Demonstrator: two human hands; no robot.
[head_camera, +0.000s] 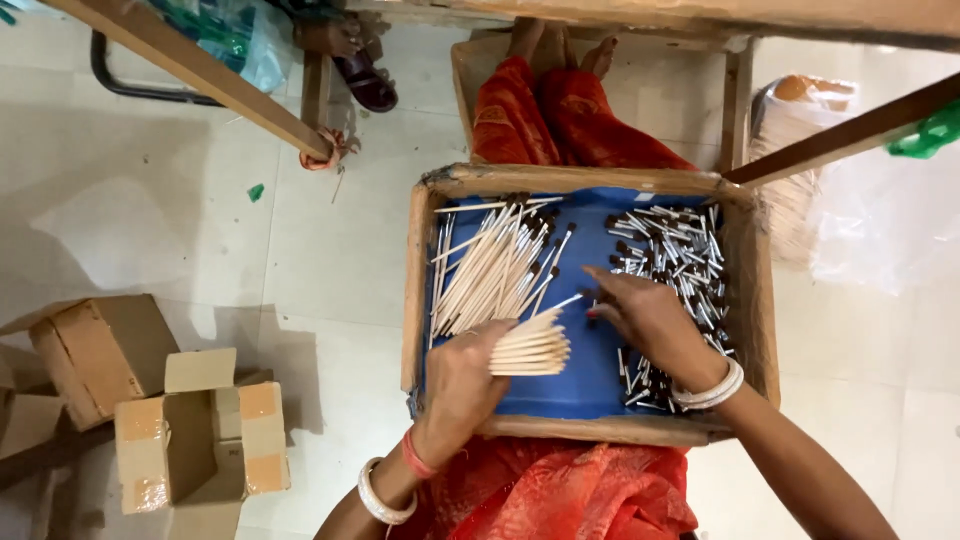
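Note:
A shallow wooden tray (415, 270) with a blue lining rests on my lap. My left hand (462, 378) grips a fanned bundle of pale sticks (530, 345), their ends pointing right. My right hand (648, 318) pinches a single dark-tipped stick (562, 303) and holds it against the top of that bundle. A loose heap of pale dark-tipped sticks (495, 265) lies in the tray's left half. A pile of silvery dark-tipped sticks (672, 262) fills the right half, partly under my right hand.
Two taped cardboard boxes (200, 425) and another box (95, 352) sit on the tiled floor at left. Wooden beams (200, 75) cross above at left and right. A clear plastic bag (880, 220) lies at right. Another person's sandalled foot (350, 50) shows at top.

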